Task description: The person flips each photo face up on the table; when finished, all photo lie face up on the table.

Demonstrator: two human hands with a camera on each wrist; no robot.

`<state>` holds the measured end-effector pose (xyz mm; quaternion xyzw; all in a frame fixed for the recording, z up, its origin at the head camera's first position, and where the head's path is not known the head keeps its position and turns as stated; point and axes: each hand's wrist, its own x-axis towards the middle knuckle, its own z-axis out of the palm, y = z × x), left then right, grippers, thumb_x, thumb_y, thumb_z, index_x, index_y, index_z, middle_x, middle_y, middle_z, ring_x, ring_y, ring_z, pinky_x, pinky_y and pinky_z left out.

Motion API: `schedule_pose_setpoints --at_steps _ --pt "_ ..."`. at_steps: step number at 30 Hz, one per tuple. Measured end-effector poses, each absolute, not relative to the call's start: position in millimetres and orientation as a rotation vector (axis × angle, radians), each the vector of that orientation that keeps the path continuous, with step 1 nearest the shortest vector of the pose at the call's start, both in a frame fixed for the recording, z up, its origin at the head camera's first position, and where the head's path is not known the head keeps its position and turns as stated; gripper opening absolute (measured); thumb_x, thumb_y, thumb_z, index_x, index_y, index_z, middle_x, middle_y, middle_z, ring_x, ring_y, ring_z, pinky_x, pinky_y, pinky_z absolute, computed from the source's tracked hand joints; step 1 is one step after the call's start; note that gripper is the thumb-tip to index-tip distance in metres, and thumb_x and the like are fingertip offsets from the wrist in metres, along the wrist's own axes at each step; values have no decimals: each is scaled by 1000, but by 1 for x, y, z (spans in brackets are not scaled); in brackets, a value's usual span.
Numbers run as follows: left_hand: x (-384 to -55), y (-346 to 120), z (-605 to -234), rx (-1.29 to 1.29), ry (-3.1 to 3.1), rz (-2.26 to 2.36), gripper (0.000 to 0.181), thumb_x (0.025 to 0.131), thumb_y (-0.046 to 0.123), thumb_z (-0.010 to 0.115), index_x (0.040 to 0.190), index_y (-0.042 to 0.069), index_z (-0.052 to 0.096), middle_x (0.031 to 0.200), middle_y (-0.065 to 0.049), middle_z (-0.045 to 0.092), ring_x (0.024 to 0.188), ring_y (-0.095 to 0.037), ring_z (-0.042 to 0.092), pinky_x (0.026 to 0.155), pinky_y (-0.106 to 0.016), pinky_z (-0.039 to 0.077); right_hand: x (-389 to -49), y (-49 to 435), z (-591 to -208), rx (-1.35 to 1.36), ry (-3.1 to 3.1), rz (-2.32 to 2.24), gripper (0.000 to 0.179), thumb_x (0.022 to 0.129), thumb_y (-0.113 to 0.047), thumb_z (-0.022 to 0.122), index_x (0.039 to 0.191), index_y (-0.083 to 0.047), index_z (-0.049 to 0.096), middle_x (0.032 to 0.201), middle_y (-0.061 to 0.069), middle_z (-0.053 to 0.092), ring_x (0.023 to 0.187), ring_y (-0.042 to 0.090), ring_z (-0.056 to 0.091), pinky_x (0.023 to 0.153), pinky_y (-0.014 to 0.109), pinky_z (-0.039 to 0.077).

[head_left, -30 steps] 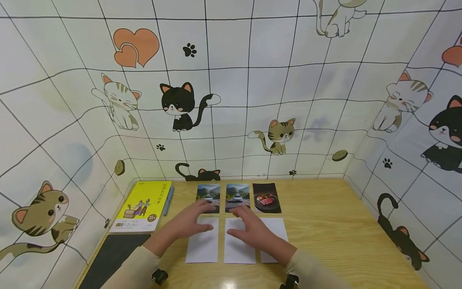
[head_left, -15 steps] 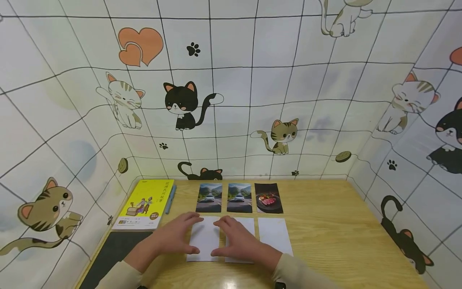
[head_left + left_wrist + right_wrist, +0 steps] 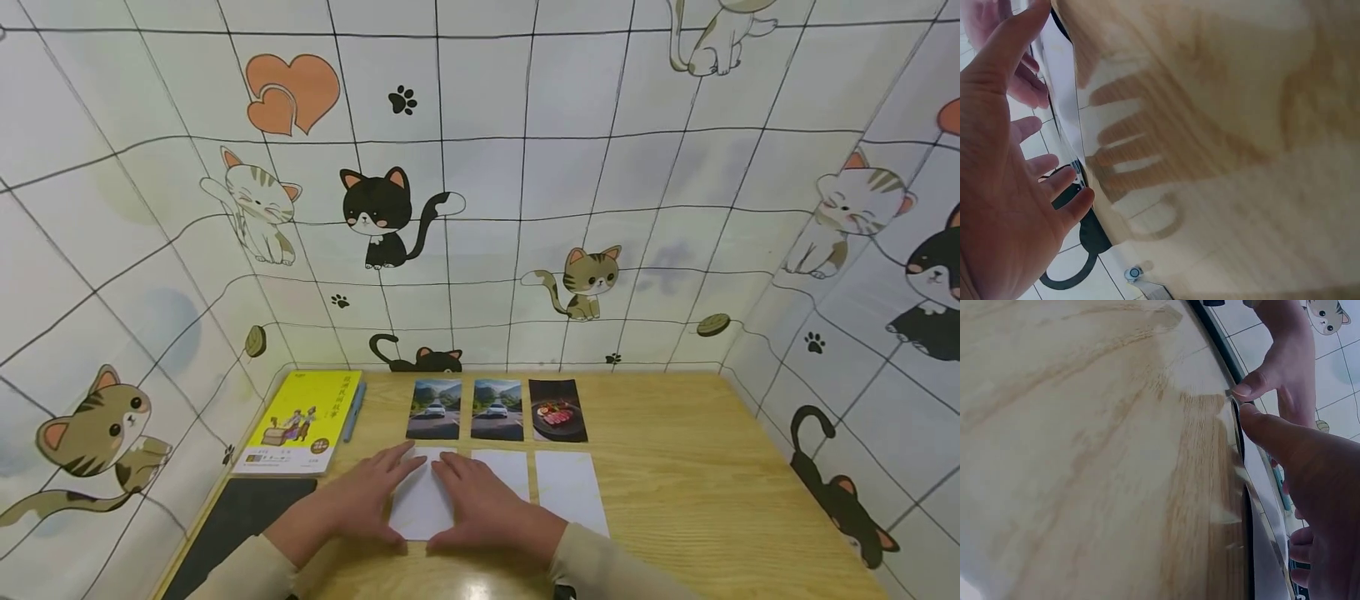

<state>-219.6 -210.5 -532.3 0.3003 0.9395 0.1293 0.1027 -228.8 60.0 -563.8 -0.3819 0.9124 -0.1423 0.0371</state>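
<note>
In the head view, my left hand (image 3: pixel 363 502) and right hand (image 3: pixel 483 510) lie on either side of the leftmost white card (image 3: pixel 422 512), thumbs near its front edge and fingers extended at its sides. Partly covered by my right hand is the middle white card (image 3: pixel 506 469); the right white card (image 3: pixel 572 490) lies uncovered. Behind them stand in a row two matching car pictures, the left car picture (image 3: pixel 433 410) and the middle car picture (image 3: pixel 497 410), plus a food picture (image 3: pixel 558 412). The right wrist view has both thumbs close together at the card's edge; firm contact is unclear.
A yellow book (image 3: pixel 303 421) lies at the back left, with a blue pen (image 3: pixel 354 413) along its right side. In front of the book is a dark flat board (image 3: pixel 240 525). Cat-patterned cloth walls (image 3: pixel 480 192) enclose the wooden table (image 3: pixel 697 483).
Both hands have moved left and back towards me, from over the picture row and middle card to the sides of the leftmost white card. Their thumbs have come closer together.
</note>
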Motion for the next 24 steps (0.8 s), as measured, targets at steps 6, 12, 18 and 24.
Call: schedule_pose_setpoints --at_steps 6,12,18,24 --pt "-223 -208 -534 883 2749 308 122 72 79 90 171 27 42 180 -15 28 160 -40 37 122 -67 39 -230 59 -564 -1175 2792 -397 121 84 -93 68 170 -14 39 176 12 36 160 28 38 126 53 39" --pt "-227 -207 -534 854 2740 278 119 74 81 87 170 28 43 179 -13 31 160 -39 38 124 -65 38 -234 59 -563 -1164 2770 -381 116 87 -92 65 169 -13 42 177 11 34 162 27 35 128 52 36" --pt "-226 -207 -530 866 2746 251 113 77 82 84 168 26 47 178 -13 35 159 -39 40 124 -63 39 -234 58 -563 -1177 2762 -376 116 87 -91 65 168 -11 45 178 11 34 162 27 35 128 51 36" --pt "-225 -206 -529 859 2744 236 108 78 82 83 165 26 52 177 -12 36 159 -38 40 124 -62 38 -234 59 -564 -1223 2753 -385 113 89 -89 66 166 -9 47 177 10 35 162 26 35 128 50 36"
